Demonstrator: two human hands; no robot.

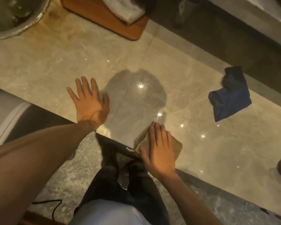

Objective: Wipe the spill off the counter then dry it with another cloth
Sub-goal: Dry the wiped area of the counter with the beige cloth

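Beige cloth (159, 142) under flat right-hand fingers (159, 135)

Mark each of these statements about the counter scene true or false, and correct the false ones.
1. The right hand presses flat on a tan cloth. True.
2. The blue cloth is in the left hand. False: it lies loose on the counter, off to the right, and the left hand rests flat and empty.
3. A wooden board sits at the counter's far side. True.
4. The tan cloth lies in the middle of the counter. False: it is at the near edge.
5. A metal bowl is at the far left. True.
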